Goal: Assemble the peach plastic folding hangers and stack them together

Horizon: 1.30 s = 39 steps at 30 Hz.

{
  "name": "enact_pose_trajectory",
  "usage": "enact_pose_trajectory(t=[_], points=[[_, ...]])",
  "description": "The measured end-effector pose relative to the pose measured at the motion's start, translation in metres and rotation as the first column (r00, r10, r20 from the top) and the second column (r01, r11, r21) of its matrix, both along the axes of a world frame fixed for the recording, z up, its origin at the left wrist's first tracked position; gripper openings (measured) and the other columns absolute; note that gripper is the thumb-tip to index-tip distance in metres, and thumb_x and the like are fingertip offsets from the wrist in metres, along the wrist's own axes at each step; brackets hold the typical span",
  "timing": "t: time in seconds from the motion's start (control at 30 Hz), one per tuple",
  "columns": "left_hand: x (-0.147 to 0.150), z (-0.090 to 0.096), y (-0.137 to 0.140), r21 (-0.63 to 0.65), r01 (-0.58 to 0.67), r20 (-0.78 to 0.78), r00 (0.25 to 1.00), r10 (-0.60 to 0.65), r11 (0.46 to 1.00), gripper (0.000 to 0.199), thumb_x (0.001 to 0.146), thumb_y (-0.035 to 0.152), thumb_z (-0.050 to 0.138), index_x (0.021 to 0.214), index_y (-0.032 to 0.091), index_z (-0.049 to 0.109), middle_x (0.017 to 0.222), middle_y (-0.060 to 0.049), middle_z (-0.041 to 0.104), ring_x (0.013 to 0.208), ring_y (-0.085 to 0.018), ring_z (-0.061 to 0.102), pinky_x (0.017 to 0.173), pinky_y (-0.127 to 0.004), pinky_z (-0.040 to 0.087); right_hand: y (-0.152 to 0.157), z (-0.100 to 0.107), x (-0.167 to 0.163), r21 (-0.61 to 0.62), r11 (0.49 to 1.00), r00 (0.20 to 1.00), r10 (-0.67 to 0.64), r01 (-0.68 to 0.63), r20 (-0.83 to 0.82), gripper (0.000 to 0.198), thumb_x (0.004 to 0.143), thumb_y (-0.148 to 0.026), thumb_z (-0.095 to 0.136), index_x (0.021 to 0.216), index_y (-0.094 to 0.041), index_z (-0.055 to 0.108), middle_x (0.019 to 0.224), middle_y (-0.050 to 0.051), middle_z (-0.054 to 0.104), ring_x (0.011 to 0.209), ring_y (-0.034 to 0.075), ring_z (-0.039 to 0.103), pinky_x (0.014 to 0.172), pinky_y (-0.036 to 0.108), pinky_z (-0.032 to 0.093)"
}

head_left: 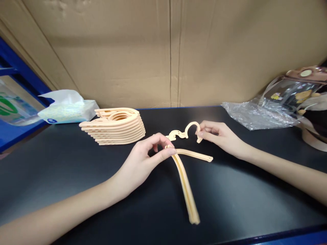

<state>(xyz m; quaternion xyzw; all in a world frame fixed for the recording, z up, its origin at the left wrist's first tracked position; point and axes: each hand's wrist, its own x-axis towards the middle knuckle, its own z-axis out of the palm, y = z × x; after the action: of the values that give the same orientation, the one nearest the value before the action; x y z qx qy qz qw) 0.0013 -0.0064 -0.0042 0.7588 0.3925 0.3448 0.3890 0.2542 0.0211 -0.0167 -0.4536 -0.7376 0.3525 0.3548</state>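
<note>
My left hand (150,156) pinches the end of a long, curved, cream hanger arm (186,183) between thumb and fingers. That arm slants down toward the near side of the table, its grooved face showing. A shorter-looking second hanger arm (195,154) extends to the right from behind the thumb. My right hand (217,134) grips the tip of a hanger hook (192,125), which has a scrolled middle piece (177,134) on its left. My left fingers hide where that piece ends, so I cannot tell whether it joins the arms.
A stack of folded cream hangers (119,129) sits left of my hands on the black table (102,217). Behind it is a tissue pack (74,110). Crumpled clear plastic (260,114) and a transparent bag (291,90) lie at the right. Cardboard (127,54) stands along the back.
</note>
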Motion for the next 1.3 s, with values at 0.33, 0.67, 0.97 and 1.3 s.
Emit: enact_pose_trajectory(t=[0.33,0.67,0.97,1.3], points=[[0.004,0.005,0.002,-0.333,0.041,0.129,0.992,0.002,0.942,0.029,0.096,0.039,0.045,0.104,0.017,0.061,0.071,0.003,0.060,0.059,-0.009,0.057,0.060,-0.020,0.047,0.006,-0.003,0.003,-0.187,0.982,0.990,0.005,-0.031,-0.139,0.022,0.083,-0.041,0.061,0.078,-0.019,0.057,0.064,-0.003,0.059,0.058,0.009,0.043,0.056,0.026,0.030],[-0.007,-0.008,0.006,0.514,0.116,-0.547,0.807,0.220,0.850,0.033,0.095,0.037,0.035,0.081,0.018,0.059,0.058,0.002,0.055,0.045,-0.010,0.046,0.047,-0.022,0.024,0.006,-0.004,0.004,-0.166,0.985,0.990,0.025,-0.049,-0.140,0.022,0.082,-0.040,0.064,0.080,-0.019,0.059,0.064,-0.003,0.056,0.055,0.009,0.040,0.054,0.027,0.027],[-0.005,-0.011,0.012,0.449,0.211,-0.614,0.779,0.128,0.868,0.029,0.094,0.029,0.033,0.078,0.018,0.054,0.065,0.001,0.056,0.056,-0.013,0.051,0.054,-0.024,0.031,0.007,-0.005,0.005,-0.177,0.979,0.989,0.077,-0.099,-0.126,0.024,0.086,-0.040,0.060,0.077,-0.018,0.059,0.057,-0.006,0.047,0.052,0.008,0.033,0.051,0.027,0.024],[-0.004,-0.012,0.013,0.508,0.242,-0.556,0.825,0.100,0.827,0.030,0.100,0.033,0.033,0.097,0.018,0.059,0.078,-0.001,0.061,0.065,-0.014,0.054,0.058,-0.024,0.037,0.002,0.002,-0.006,-0.291,0.947,0.976,0.075,-0.133,-0.203,0.020,0.087,-0.034,0.056,0.075,-0.018,0.055,0.050,-0.008,0.034,0.049,0.008,0.026,0.053,0.027,0.024]])
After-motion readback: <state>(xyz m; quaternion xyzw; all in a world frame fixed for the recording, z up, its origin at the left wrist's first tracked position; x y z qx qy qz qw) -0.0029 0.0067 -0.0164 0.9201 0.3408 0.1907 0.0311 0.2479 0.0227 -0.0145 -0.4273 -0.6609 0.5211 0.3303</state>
